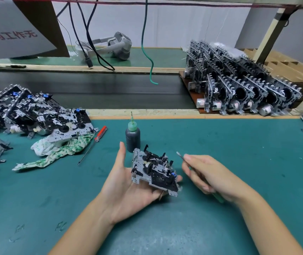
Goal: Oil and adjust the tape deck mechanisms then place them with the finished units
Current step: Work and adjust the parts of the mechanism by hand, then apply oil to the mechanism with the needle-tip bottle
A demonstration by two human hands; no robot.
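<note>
Head view: left hand cradles a mechanism on its open palm above the table; right hand pinches a tool. Oil bottle just behind; screwdriver, rag left; finished units far right.

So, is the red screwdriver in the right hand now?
No, the red screwdriver lies on the mat by the cloth; the right hand holds a green tool.

Tape deck mechanism — grey-black, tilted, above green mat; finished units racked upright — far right.
</note>
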